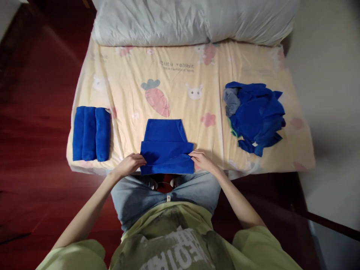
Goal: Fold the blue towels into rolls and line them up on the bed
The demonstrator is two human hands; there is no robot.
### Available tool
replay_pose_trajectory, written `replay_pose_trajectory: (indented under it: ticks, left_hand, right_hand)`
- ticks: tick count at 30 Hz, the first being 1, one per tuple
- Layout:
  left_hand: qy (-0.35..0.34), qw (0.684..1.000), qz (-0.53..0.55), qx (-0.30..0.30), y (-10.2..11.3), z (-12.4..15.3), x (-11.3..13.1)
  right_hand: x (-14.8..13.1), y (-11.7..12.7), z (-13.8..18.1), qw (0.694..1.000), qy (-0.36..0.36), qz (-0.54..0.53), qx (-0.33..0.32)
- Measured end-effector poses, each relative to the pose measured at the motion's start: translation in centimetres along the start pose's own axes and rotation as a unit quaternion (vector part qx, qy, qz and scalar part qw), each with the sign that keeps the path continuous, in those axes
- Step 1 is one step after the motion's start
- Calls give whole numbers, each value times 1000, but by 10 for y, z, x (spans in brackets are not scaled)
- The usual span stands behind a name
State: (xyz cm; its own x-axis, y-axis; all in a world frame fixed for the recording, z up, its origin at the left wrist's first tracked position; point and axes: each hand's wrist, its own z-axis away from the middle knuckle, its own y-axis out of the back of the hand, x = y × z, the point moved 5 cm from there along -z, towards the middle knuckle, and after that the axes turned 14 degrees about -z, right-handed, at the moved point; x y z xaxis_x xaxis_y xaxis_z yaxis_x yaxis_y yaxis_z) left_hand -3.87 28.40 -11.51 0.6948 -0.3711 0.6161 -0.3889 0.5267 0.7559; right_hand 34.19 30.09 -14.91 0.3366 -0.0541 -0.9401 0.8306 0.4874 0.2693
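A blue cloth (pixel 166 150) lies partly folded at the bed's near edge, in front of my legs. Its far part is a single narrower panel, and the near part is doubled over in a wide band. My left hand (pixel 131 164) pinches the band's left edge. On the opposite side, my right hand (pixel 201 159) has its fingertips closed on the right edge, where the cloth puckers slightly. Both hands are at about the same height along the band.
Three blue cloth rolls (pixel 90 134) lie side by side on the left of the patterned bed sheet (pixel 120 93). A crumpled pile of blue cloths (pixel 255 114) with a grey piece (pixel 232 101) is on the right. A grey-white quilt (pixel 194 22) lies across the far end.
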Motion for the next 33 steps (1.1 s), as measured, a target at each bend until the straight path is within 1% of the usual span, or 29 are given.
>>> replay_pose_trajectory:
  ticks: [1,2,3,4,5,6,7,8,9,10,11,13,15,17,19,22,25,27,29,33]
  left_hand:
    - [4,1000,15,-14,0,-5,-2]
    - [15,999,30,-14,3,-13,-6]
    - [33,999,39,4,8,-22,-12]
    - [56,997,43,36,16,-33,-19]
    - [84,993,38,79,25,-46,-29]
    - [113,986,26,124,34,-61,-40]
    - [136,979,10,152,41,-77,-50]
    - [157,973,-11,167,47,-94,-60]
    - [180,967,-37,177,51,-111,-70]
    - [194,963,-64,179,55,-128,-77]
    - [197,961,-84,176,58,-144,-83]
    - [174,966,-105,160,63,-171,-89]
    - [137,975,-101,140,66,-187,-90]
    - [128,981,-75,127,71,-192,-92]
    - [147,981,-21,126,75,-189,-97]
    - [160,976,79,124,79,-178,-100]
    - [147,976,141,84,79,-169,-97]
    - [139,979,142,44,80,-165,-95]
    - [126,985,117,17,84,-163,-94]
    - [120,989,85,10,99,-165,-99]
  right_hand:
    - [1,0,-1,1000,-5,-7,-7]
    - [1,0,-4,1000,-12,-21,-18]
    - [0,0,-10,999,-19,-39,-22]
    - [-1,2,-18,998,-23,-57,-10]
    - [-3,6,-29,997,-25,-69,26]
    - [-4,11,-42,994,-24,-71,82]
    - [-5,16,-56,986,-18,-59,152]
    - [-6,19,-72,975,-13,-31,218]
    - [-7,18,-88,966,-9,3,260]
    - [-8,15,-105,959,-6,41,281]
    - [-9,11,-121,955,-4,72,289]
    - [-8,4,-146,952,-6,114,285]
    - [-5,3,-160,950,-12,131,284]
    - [0,10,-164,947,-19,134,291]
    - [10,23,-163,945,-33,116,305]
    - [31,45,-164,942,-58,26,329]
    - [51,61,-170,934,-78,-68,341]
    - [59,67,-174,931,-87,-90,342]
    - [62,70,-176,931,-87,-84,344]
    - [66,71,-175,928,-79,-46,360]
